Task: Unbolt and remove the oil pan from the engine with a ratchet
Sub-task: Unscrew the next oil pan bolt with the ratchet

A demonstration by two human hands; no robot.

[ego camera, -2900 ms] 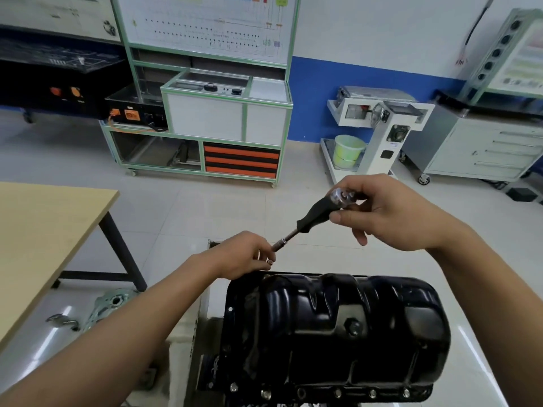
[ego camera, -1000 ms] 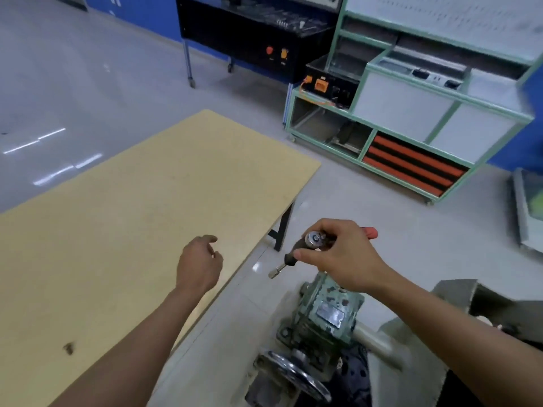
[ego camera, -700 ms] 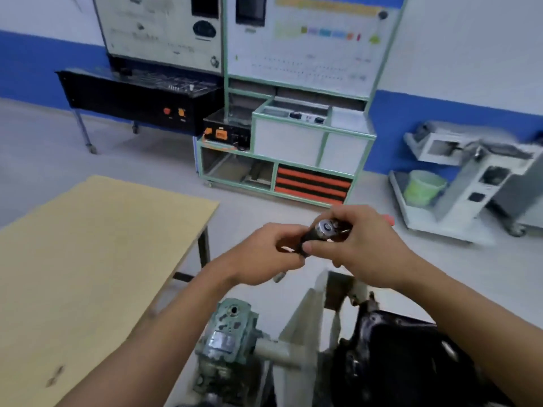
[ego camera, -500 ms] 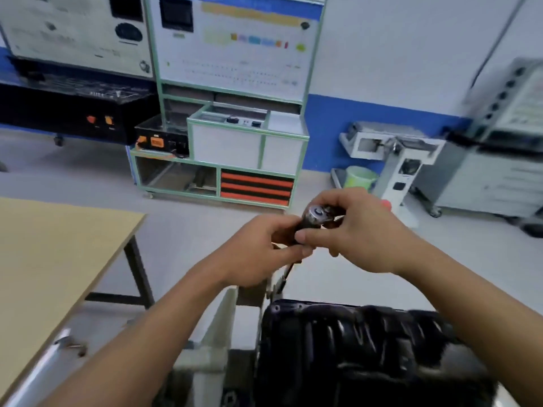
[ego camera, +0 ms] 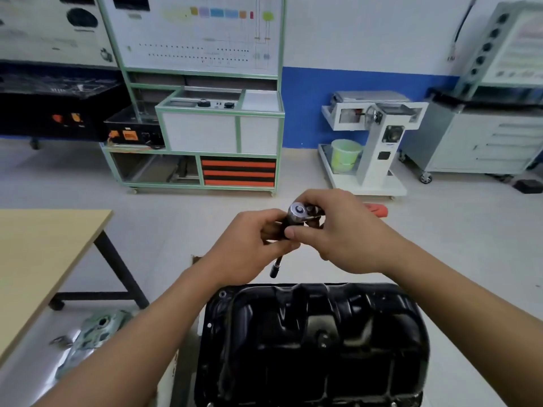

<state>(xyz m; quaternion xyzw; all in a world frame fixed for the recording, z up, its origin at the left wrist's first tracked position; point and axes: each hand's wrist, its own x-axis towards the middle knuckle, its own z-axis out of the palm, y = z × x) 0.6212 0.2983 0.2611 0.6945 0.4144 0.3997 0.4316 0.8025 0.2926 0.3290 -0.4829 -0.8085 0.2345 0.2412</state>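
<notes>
At near centre the pan (ego camera: pixel 308 342) sits belly-up, apparently mounted, rim w/in reach. Just beyond, above it, both hands are together on the ratchet (ego camera: pixel 298 212): right hand (ego camera: pixel 343 236) grips the head end, left hand (ego camera: pixel 252 248) pinches the shaft, prob. setting it. The tip (ego camera: pixel 274 271) hangs clear of the pan. Table (ego camera: pixel 44 259) left, bucket (ego camera: pixel 345 154) far.

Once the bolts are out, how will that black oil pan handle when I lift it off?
The oil pan is ribbed, pressed metal, so probably stiff, not floppy. Its glossy black surface may be slick; gripping the flange rather than the dome seems safer. It is broad and deep, so likely awkward and fairly heavy to lift.
</notes>
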